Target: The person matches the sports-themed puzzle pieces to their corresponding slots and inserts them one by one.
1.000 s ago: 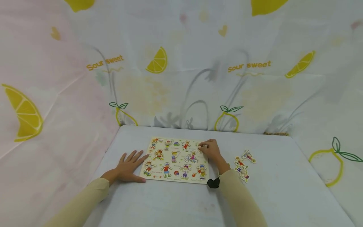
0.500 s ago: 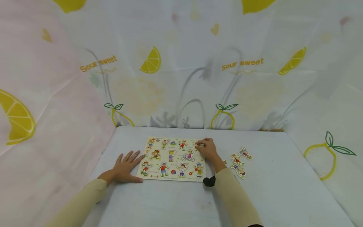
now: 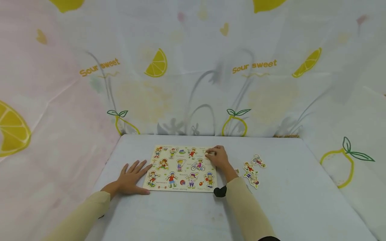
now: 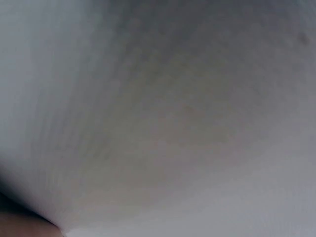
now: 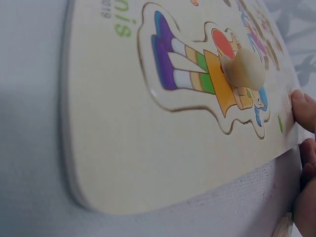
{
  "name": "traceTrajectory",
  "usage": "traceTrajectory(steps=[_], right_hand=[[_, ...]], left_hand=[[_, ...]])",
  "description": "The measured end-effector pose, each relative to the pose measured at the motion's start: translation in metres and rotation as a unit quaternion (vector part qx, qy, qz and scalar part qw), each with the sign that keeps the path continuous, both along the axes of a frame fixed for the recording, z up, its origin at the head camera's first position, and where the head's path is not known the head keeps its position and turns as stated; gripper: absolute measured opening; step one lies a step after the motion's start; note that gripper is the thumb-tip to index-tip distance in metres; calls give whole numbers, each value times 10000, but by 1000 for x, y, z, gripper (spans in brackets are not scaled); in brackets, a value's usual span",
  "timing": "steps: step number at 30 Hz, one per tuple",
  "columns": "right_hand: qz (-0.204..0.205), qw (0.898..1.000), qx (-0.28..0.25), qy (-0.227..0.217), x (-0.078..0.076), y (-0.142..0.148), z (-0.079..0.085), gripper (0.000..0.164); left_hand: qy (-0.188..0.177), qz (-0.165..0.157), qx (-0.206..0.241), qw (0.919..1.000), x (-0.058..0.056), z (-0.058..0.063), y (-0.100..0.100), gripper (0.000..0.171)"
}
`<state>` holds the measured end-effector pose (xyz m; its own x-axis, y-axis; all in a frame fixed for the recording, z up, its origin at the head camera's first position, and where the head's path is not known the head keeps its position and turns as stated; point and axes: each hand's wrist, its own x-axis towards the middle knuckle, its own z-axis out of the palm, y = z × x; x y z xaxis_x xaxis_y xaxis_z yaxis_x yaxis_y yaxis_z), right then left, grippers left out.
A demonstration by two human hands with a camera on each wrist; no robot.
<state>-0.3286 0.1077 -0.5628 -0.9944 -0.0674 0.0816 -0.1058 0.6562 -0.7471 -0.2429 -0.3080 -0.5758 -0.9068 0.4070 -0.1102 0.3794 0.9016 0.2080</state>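
Note:
A pale wooden puzzle board [image 5: 113, 148] printed with sporty child figures lies flat on the white-covered table. My left hand [image 3: 132, 177] is spread flat beside it, fingertips at the board's left edge. At the far right corner, thumb and forefinger of my right hand [image 3: 219, 157] pinch a small puzzle piece [image 3: 207, 154], mostly hidden by the fingers. Nearer along that side sits a knobbed table-tennis player piece [image 5: 212, 74] in its outline. In the right wrist view only fingertips show at the right edge. The left wrist view is mostly blurred white cloth.
Right of the board lie loose puzzle pieces: a wheeled one [image 3: 258, 161], a red-clad figure [image 3: 249, 167] and a purple-toned one [image 3: 252, 180]. Another piece [image 3: 237, 171] is partly covered by the right forearm. A lemon-print cloth [image 3: 187, 93] hangs behind the table.
The head view has swung slightly, so everything sits further left in it. My right hand stays at the board's far right corner, and my left hand stays flat at its left edge.

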Motion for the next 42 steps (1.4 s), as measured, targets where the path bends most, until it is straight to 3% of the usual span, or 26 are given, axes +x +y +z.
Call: traceTrajectory(steps=[8,14,21,26,29,34,37,42], right_hand=[[-33,9999,-144,-83,-4,2,1,22],[-62,9972,-657,-364,-8,3,0,50],[-45,9951,-949,-289,-10,5,3,61],[254,9934,-877,-688,-1,12,2,67],[413,9941,-650,-767,5,18,7,74],[986,9937,360,-404,12,22,20,88],[1219,9860,1136,-4,19,22,23,89],[1206,9678,2090,722,27,30,26,87]], left_hand=[[81,-33,224,9997,4,6,4,112],[112,-69,352,9993,8,16,5,111],[319,2,239,9992,2,4,3,111],[123,29,315,9994,6,-1,3,113],[203,33,255,9995,5,-5,5,112],[226,-31,155,9996,1,-11,5,112],[158,-19,127,9998,2,-12,2,113],[184,22,95,9998,2,-15,-4,112]])
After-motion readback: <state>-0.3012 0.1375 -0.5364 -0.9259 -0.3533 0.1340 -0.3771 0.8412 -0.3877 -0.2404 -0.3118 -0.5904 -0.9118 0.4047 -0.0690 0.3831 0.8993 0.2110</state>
